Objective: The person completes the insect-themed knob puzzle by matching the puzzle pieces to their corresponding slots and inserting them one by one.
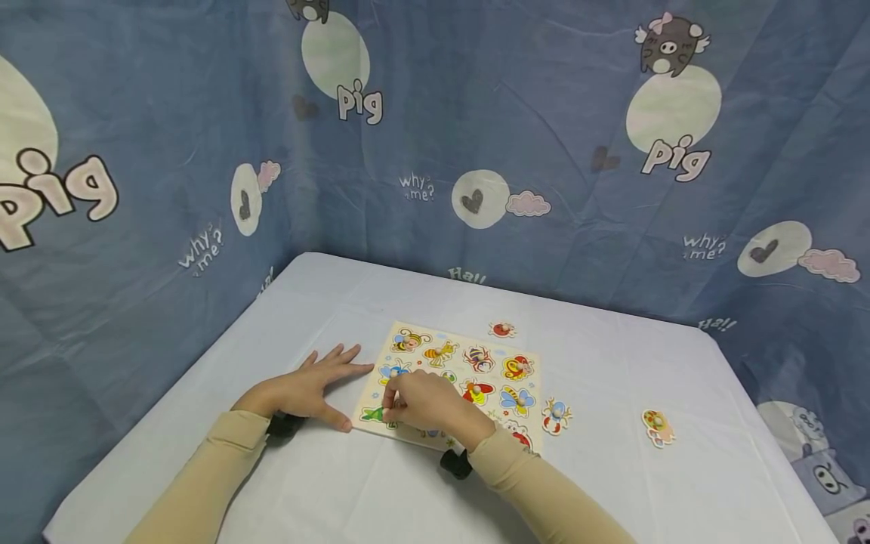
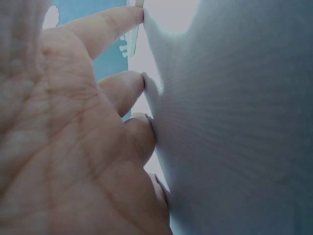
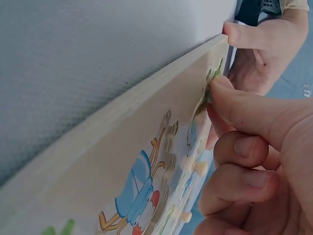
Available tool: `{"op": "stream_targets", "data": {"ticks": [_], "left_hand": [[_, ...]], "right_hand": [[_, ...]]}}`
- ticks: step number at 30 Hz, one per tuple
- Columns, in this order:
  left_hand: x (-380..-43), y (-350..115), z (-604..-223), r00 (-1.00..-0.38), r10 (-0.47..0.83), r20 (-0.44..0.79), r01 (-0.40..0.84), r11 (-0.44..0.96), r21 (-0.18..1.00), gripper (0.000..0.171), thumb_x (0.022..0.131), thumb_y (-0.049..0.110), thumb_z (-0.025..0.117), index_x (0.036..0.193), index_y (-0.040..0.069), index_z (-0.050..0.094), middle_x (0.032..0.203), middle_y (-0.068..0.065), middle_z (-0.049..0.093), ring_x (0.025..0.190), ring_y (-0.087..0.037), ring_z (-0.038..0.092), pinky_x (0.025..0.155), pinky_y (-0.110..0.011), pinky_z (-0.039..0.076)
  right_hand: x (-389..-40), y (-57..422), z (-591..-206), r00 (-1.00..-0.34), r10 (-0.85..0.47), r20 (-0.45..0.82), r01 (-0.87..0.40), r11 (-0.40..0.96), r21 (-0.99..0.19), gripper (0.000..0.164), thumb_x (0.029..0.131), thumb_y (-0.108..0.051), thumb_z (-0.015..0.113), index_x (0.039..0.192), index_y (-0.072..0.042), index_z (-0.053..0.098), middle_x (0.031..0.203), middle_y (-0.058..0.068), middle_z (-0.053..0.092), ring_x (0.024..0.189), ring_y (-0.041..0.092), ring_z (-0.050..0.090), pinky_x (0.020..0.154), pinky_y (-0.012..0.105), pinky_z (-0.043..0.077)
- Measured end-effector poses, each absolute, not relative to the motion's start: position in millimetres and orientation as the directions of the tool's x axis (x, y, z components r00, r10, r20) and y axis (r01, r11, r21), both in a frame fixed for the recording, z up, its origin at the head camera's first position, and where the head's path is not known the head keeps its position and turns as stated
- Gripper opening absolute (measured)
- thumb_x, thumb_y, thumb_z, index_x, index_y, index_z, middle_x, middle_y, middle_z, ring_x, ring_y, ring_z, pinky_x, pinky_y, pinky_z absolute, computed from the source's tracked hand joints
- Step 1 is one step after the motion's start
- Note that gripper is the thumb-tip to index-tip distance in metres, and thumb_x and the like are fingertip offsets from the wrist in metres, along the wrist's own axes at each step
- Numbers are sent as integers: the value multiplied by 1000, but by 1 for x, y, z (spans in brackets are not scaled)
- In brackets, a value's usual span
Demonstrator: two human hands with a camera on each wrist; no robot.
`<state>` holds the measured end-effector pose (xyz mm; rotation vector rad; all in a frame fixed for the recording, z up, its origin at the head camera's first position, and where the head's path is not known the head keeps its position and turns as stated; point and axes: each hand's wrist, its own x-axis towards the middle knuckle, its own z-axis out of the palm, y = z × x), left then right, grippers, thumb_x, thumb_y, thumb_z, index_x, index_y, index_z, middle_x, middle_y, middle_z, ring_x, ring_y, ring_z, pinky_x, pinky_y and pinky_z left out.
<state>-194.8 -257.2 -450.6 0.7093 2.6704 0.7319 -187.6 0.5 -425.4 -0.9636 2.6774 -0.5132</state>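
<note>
A pale wooden puzzle board (image 1: 372, 394) bearing several colourful insect pieces lies on the white table. Over its lower-left corner, my right hand (image 1: 428, 404) pinches a green insect piece (image 1: 372, 414) between thumb and index finger, the other fingers folded in. In the right wrist view, the thumb tip covers part of that piece. My left hand (image 1: 306, 389) rests palm down beside the board's left side, fingers spread, with the thumb tip at the lower-left corner. The left wrist view shows its fingertips (image 2: 139, 81) touching the white cloth.
A red ladybird piece (image 1: 503, 329) lies behind the board. To its right lie a blue beetle piece with red pincers (image 1: 556, 416) and, farther off, a yellow-and-orange piece (image 1: 658, 428). Blue patterned curtains (image 1: 571, 249) stand behind the table.
</note>
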Motion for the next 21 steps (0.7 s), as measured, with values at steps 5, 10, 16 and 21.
{"op": "stream_targets", "data": {"ticks": [5,10,16,21], "left_hand": [[-194,-257,-451,-841,524,-138,379,751,541,104,67,58,86,154,23,43,169,-17,14,155,-47,0,115,-76,-5],[-195,-257,-452,-845,515,-146,372,761,532,104,66,59,86,154,24,43,169,-16,14,155,-46,0,116,-76,-5],[-194,-256,-450,-843,518,-145,372,756,539,104,66,58,87,154,23,43,168,-17,14,155,-47,0,115,-76,-5],[-195,-256,-450,-839,526,-138,382,750,540,103,67,57,87,154,23,43,168,-18,14,155,-48,0,115,-77,-5]], "right_hand": [[-187,0,-426,-753,-648,-111,-562,722,-404,12,90,-35,75,85,-27,67,74,-15,63,62,1,54,53,19,41],[-186,0,-428,-757,-645,-101,-561,722,-404,12,90,-36,74,86,-27,67,71,-15,62,59,1,51,51,19,39],[-186,2,-427,-759,-643,-102,-552,719,-422,12,91,-36,74,85,-28,67,68,-15,60,56,1,47,51,18,38],[-188,5,-424,-753,-650,-101,-551,707,-443,11,93,-34,72,85,-28,68,68,-14,61,56,1,47,53,18,38]]}}
